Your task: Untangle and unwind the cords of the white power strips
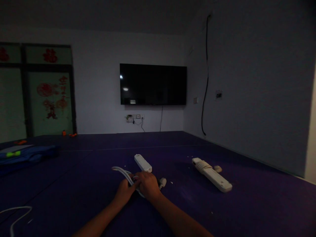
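Note:
My left hand (124, 191) and my right hand (147, 184) meet low in the middle of the view, both closed around a looped white power cord (123, 172). Loops of the cord stick out to the left and below the fingers. Just beyond my right hand lies a white power strip (142, 163) on the purple surface. A white plug (162, 182) shows at the right side of my right hand. Farther right rests a second power strip (217, 179) with its cord wound around one end. My fingertips are partly hidden behind each other.
A blue folded item (32, 154) lies at the left on the purple surface (81, 197). A loose white cable (21, 208) curves in at the lower left. Small orange objects (73, 135) sit near the far edge. A television (153, 84) hangs on the back wall.

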Action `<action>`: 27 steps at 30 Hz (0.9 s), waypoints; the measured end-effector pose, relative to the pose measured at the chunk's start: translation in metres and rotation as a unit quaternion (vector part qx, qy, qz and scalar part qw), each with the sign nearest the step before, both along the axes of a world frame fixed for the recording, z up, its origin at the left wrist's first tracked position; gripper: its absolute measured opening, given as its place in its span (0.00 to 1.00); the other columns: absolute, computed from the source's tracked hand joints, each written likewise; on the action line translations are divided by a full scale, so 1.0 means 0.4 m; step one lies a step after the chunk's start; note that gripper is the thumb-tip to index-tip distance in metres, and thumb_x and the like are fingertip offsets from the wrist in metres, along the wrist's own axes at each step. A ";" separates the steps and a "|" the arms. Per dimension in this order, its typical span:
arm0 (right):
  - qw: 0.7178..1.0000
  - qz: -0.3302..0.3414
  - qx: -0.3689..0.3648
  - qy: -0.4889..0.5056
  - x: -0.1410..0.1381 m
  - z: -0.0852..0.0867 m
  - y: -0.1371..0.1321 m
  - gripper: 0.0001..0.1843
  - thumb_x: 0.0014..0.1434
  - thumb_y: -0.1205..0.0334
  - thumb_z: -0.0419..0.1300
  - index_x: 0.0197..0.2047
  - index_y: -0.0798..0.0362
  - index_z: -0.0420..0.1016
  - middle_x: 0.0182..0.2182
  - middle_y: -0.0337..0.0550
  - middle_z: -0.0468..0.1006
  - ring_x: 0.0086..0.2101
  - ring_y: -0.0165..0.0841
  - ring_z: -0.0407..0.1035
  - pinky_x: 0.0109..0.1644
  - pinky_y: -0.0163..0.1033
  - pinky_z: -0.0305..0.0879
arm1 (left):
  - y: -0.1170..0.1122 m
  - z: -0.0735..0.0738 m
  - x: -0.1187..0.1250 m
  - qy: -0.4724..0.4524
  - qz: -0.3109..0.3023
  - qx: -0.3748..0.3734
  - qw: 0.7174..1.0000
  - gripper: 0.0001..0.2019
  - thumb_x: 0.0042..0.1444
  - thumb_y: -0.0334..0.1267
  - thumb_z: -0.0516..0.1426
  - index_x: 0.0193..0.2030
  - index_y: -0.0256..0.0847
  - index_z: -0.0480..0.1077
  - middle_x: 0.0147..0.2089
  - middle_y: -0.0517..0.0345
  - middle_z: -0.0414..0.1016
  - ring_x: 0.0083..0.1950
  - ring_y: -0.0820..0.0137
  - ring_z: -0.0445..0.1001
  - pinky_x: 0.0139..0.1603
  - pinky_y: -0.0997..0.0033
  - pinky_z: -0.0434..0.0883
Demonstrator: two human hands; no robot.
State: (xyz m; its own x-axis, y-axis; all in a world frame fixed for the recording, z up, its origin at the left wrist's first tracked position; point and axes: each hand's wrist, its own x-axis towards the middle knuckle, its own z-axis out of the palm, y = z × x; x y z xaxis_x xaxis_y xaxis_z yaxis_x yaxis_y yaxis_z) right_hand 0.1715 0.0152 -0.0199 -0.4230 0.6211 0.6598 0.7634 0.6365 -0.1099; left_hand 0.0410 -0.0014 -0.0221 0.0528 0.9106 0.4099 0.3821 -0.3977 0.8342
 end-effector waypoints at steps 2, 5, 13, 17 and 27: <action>1.000 0.009 -0.007 -0.007 0.002 -0.001 0.000 0.12 0.57 0.68 0.48 0.40 0.52 0.71 0.35 0.43 0.75 0.35 0.31 0.67 0.41 0.34 0.59 | 0.003 -0.002 -0.001 0.015 0.016 -0.004 1.000 0.20 0.42 0.56 0.55 0.29 0.38 0.66 0.26 0.58 0.71 0.30 0.66 0.69 0.33 0.69 0.66; 1.000 0.016 -0.016 -0.017 0.006 -0.003 0.002 0.14 0.54 0.70 0.48 0.41 0.52 0.70 0.37 0.43 0.75 0.37 0.31 0.67 0.41 0.34 0.59 | 0.008 -0.006 -0.003 0.016 0.017 -0.010 1.000 0.21 0.42 0.56 0.54 0.28 0.38 0.66 0.26 0.58 0.71 0.30 0.65 0.70 0.31 0.70 0.66; 0.999 0.012 -0.041 -0.031 0.005 0.001 0.002 0.13 0.53 0.68 0.47 0.38 0.51 0.71 0.37 0.43 0.75 0.35 0.31 0.68 0.38 0.33 0.60 | 0.005 -0.008 -0.004 0.013 0.021 -0.010 1.000 0.24 0.41 0.58 0.54 0.31 0.35 0.68 0.26 0.54 0.73 0.29 0.64 0.71 0.31 0.68 0.66; 0.998 0.009 -0.052 -0.031 0.004 0.003 0.003 0.13 0.54 0.68 0.47 0.38 0.51 0.70 0.37 0.43 0.75 0.35 0.31 0.68 0.38 0.33 0.60 | 0.006 -0.011 -0.007 0.018 0.022 -0.006 1.000 0.23 0.41 0.58 0.54 0.31 0.36 0.68 0.27 0.53 0.74 0.30 0.63 0.72 0.31 0.69 0.66; 0.997 0.014 -0.072 -0.001 -0.001 0.010 -0.009 0.14 0.54 0.70 0.47 0.39 0.51 0.70 0.37 0.42 0.75 0.37 0.30 0.68 0.40 0.32 0.59 | -0.002 -0.009 -0.013 0.057 0.085 -0.016 0.995 0.21 0.41 0.56 0.54 0.26 0.37 0.69 0.23 0.56 0.73 0.26 0.64 0.72 0.24 0.72 0.64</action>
State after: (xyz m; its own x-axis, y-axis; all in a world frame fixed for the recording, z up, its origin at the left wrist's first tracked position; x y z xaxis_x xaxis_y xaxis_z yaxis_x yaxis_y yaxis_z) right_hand 0.1711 0.0116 -0.0158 -0.4427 0.6972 0.5639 0.7466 0.6349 -0.1989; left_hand 0.0356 -0.0020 -0.0256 -0.0576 0.9232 0.3800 0.5345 -0.2930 0.7928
